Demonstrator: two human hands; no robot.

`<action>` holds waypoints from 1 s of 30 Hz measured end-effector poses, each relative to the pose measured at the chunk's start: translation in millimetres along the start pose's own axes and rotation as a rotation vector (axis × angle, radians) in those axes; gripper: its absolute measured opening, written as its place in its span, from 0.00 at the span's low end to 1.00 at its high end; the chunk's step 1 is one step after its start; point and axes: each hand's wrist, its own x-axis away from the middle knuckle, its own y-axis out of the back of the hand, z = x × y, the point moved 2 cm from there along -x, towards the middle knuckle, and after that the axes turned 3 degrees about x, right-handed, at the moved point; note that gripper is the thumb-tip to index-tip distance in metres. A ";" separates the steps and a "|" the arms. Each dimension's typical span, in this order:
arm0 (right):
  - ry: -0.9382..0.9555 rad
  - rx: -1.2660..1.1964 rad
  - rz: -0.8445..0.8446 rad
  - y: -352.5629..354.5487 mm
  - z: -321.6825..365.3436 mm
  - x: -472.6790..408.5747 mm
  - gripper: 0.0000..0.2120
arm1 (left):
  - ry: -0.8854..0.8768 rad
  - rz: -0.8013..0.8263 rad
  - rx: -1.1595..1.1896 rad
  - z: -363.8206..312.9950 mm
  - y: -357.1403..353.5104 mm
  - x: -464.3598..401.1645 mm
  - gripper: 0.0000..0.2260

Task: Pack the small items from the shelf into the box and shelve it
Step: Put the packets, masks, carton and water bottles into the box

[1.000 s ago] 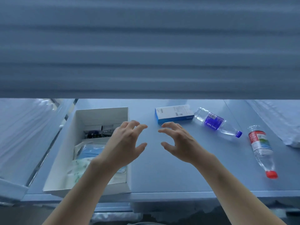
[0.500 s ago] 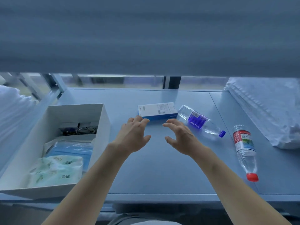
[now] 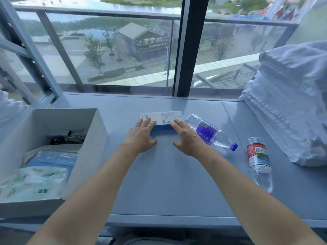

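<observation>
Hands reach out together over the blue shelf surface [image 3: 168, 183], both toward the small white-and-blue carton [image 3: 161, 117] lying flat near the back edge. The left hand [image 3: 141, 135] has its fingers straight, the tips resting on the carton's left end, thumb spread out to the side on the shelf. The right hand [image 3: 187, 138] mirrors it — fingers extended onto the carton's right end, thumb splayed toward the left hand. Neither hand curls around the carton; whether the fingertips press down or only touch cannot be told from this angle.

Just right of the carton lies a clear bottle with a purple label and blue cap [image 3: 208, 131], on its side, its base touching or nearly touching the carton's corner. A second bottle with a red-and-green label [image 3: 258, 156] lies further right, apart from the first.

At the left edge of the shelf sits the open white box [image 3: 95, 138], already holding a pale green packet [image 3: 33, 183], a blue packet [image 3: 53, 160] behind it, and some dark small items [image 3: 67, 138] at the far end. A stack of white plastic-wrapped goods [image 3: 290, 103] fills the right side — beyond the shelf, a window [image 3: 123, 46] looks onto buildings and water.
</observation>
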 end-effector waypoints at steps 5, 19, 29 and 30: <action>0.015 0.002 0.016 -9.9 -1.1 1.7 0.35 | -0.013 -0.017 0.004 9.2 -2.9 14.1 0.39; 0.022 -0.076 -0.003 -14.6 9.8 34.2 0.30 | -0.055 -0.047 0.143 6.1 -14.6 116.4 0.37; 0.000 -0.130 -0.077 -23.7 43.3 141.8 0.27 | -0.173 -0.119 0.261 -4.9 -27.2 194.9 0.34; -0.009 -0.132 -0.089 -25.1 46.3 153.5 0.27 | -0.189 -0.136 0.273 -6.2 -30.5 204.0 0.34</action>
